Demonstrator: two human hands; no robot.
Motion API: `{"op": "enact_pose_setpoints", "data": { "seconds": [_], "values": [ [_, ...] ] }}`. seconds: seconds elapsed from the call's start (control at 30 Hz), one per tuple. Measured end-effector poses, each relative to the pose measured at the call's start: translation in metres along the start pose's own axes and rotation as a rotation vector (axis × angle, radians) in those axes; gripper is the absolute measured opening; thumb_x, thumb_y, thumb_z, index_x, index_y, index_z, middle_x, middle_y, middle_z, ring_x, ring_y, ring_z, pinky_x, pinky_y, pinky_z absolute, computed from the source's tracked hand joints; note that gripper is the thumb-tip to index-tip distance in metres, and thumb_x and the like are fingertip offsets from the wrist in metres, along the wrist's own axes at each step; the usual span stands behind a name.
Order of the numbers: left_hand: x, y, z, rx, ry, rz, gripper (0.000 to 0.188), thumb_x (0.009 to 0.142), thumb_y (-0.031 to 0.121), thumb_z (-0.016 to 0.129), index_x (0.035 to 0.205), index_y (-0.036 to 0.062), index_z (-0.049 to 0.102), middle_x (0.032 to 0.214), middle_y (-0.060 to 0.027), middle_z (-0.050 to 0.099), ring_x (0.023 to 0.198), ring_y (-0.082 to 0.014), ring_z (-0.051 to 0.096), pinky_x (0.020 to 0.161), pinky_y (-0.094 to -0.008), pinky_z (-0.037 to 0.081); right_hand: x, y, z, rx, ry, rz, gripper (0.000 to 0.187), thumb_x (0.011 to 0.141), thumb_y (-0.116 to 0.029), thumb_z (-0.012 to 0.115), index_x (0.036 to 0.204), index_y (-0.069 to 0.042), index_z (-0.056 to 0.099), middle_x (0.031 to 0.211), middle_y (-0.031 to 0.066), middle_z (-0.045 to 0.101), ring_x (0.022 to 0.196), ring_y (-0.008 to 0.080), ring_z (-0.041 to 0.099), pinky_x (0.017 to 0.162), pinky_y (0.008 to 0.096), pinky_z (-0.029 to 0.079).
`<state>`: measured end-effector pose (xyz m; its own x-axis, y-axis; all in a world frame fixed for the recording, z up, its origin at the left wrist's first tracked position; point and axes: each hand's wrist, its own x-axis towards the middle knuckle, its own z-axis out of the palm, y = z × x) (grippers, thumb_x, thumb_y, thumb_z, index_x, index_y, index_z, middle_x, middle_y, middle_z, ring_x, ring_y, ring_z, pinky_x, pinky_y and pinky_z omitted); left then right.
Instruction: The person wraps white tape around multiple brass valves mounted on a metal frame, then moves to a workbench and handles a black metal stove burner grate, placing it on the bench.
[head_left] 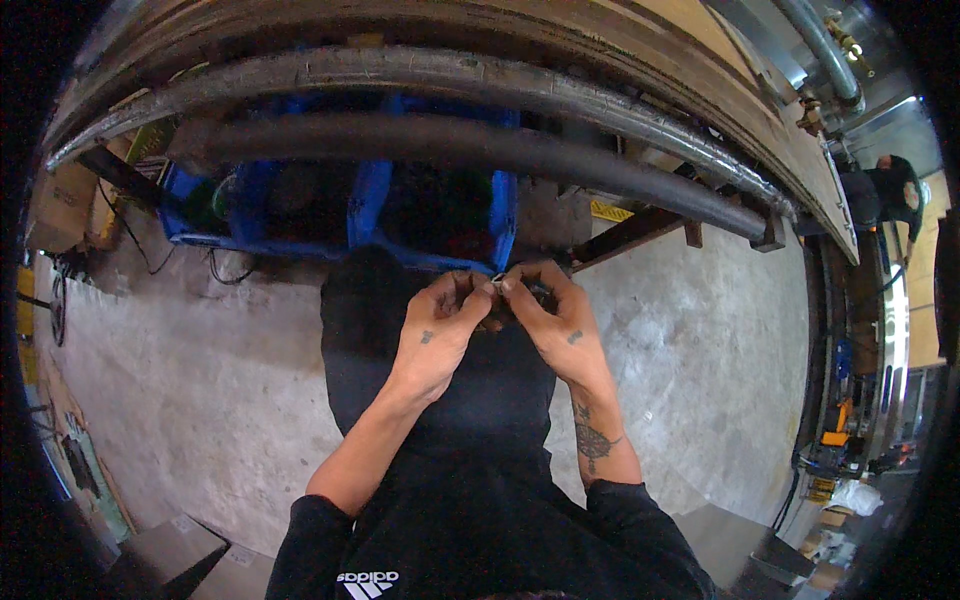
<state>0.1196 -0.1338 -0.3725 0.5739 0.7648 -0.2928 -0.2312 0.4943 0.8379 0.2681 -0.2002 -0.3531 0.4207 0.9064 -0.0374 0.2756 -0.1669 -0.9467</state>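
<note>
In front of my lap, my left hand (442, 325) and my right hand (556, 318) meet at the fingertips. Both are closed in a pinch on a small pale piece (497, 281), mostly covered by the fingers and too small to name. The other fingers of each hand curl inward; what they may enclose is hidden. Just beyond the hands stand blue bins (355, 205) side by side, their contents dark and hard to make out.
A metal pipe (430, 68) and a dark bar (440, 138) run across above the bins, under a wooden bench top (620, 62). Cardboard boxes (172, 555) lie at the lower left. Another person (885, 190) is at the far right. Concrete floor (690, 340) surrounds me.
</note>
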Motion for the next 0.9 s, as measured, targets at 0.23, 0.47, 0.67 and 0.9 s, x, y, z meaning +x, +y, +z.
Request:
{"op": "enact_pose_setpoints", "data": {
  "seconds": [0.23,0.47,0.67,0.9],
  "values": [
    [0.003,-0.019,0.004,0.107,0.136,0.161,0.005,0.1,0.005,0.061,0.103,0.0009,0.062,0.096,-0.0038,0.064,0.087,-0.0111,0.059,0.083,-0.0292,0.05,-0.002,0.005,0.002,-0.118,0.028,-0.042,0.018,0.099,-0.016,0.066,0.105,0.001,0.066,0.086,0.0033,0.067,0.08,0.0078,0.058,0.071,0.026,0.047],
    [0.011,-0.018,0.005,-0.306,0.12,0.175,0.014,0.099,0.004,0.06,0.112,0.0037,0.055,0.103,-0.0076,0.065,0.092,-0.0144,0.062,0.083,-0.0307,0.051,-0.002,0.007,-0.001,-0.071,0.065,-0.018,0.018,0.098,-0.016,0.065,0.104,0.001,0.066,0.087,0.005,0.067,0.079,0.0091,0.059,0.071,0.0266,0.047],
    [0.005,-0.008,0.006,-0.224,0.062,0.055,0.037,0.097,0.008,0.067,0.127,0.0032,0.046,0.11,-0.0115,0.066,0.102,-0.0176,0.063,0.09,-0.0328,0.052,-0.004,0.012,-0.007,-0.058,0.066,-0.004,0.017,0.098,-0.015,0.066,0.102,0.001,0.066,0.086,0.0043,0.067,0.079,0.0082,0.058,0.07,0.026,0.047],
    [0.011,-0.003,0.004,-0.221,0.063,0.021,0.034,0.095,0.003,0.07,0.125,0.0072,0.056,0.116,-0.0067,0.067,0.11,-0.0178,0.064,0.1,-0.0353,0.05,-0.006,0.005,-0.011,-0.067,0.059,-0.004,0.018,0.097,-0.016,0.066,0.102,0.002,0.066,0.082,0.0022,0.064,0.075,0.0068,0.055,0.067,0.0251,0.045]
  ]
}}
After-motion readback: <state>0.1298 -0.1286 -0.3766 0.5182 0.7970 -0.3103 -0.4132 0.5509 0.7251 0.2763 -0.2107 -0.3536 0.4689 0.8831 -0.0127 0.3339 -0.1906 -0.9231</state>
